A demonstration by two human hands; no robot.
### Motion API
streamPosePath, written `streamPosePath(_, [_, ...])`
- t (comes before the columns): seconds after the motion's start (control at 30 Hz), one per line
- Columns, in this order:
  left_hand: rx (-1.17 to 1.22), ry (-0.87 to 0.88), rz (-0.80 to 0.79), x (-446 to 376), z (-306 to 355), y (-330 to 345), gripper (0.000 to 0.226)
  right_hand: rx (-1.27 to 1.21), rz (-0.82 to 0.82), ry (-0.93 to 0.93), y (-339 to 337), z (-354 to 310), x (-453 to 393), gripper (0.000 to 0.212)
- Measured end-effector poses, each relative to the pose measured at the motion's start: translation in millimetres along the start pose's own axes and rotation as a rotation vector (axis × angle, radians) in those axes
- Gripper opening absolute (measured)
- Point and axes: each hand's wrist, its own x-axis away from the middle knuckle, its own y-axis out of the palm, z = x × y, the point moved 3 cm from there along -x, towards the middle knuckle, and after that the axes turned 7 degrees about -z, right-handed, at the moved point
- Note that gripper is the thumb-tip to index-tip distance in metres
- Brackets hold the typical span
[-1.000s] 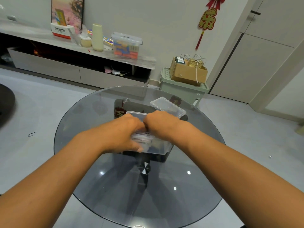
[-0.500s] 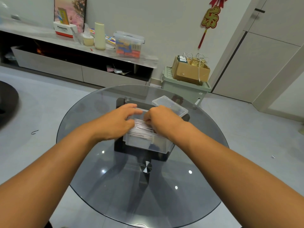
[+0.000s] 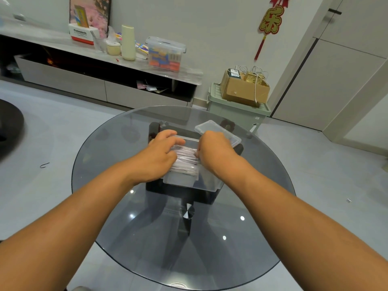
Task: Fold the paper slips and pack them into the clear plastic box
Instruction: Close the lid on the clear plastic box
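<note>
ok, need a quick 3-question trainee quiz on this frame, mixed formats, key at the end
1. True or false: the lid is closed on the clear plastic box.
2. Multiple choice: where is the stack of paper slips? A) spread on the glass table B) inside the clear plastic box, between both hands C) on the lid
3. Fill in: the left hand is at the stack's ____ side and the right hand at its right side.

Key
1. False: the lid lies off the box, just behind it and to the right.
2. B
3. left
</note>
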Motion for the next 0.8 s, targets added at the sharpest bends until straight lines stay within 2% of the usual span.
streamPosePath(0.1, [-0.009, -0.005, -0.025, -2, -2, 0, 0.048, 0.072, -0.035, -0.063, 4, -2, -2, 0.02])
streamPosePath(0.17, [-0.041, -0.007, -0.024, -3, -2, 0, 0.048, 0.002, -0.038, -0.066, 3, 2, 0, 0.022])
streamPosePath(0.23, [-0.083, -0.01, -0.003, -4, -1, 0, 0.047, -0.23, 0.107, -0.08, 0, 11, 4, 0.02])
streamPosePath(0.33, [-0.104, -0.015, 0.05, -6, 0, 1, 0.046, -0.682, 0.458, -0.043, -9, 43, 9, 0.022])
streamPosePath(0.4, [-0.04, -0.003, 0.087, -8, 1, 2, 0.044, -0.797, 0.538, 0.04, -9, 73, -2, 0.015])
streamPosePath(0.47, [0.044, 0.004, 0.108, -10, 3, 2, 0.044, -0.806, 0.441, 0.123, 2, 96, -19, 0.018])
streamPosePath(0.57, [0.17, 0.002, 0.127, -13, 5, 1, 0.051, -0.824, 0.208, 0.159, 29, 114, -40, 0.072])
streamPosePath(0.7, [0.352, -0.029, 0.121, -19, 3, 5, 0.054, -0.755, 0.027, 0.111, 47, 123, -71, 0.13])
streamPosePath(0.73, [0.402, -0.028, 0.121, -22, 4, 6, 0.054, -0.733, -0.023, 0.089, 52, 125, -83, 0.14])
streamPosePath(0.8, [0.47, -0.03, 0.128, -26, 6, 8, 0.053, -0.716, -0.091, 0.052, 59, 128, -105, 0.147])
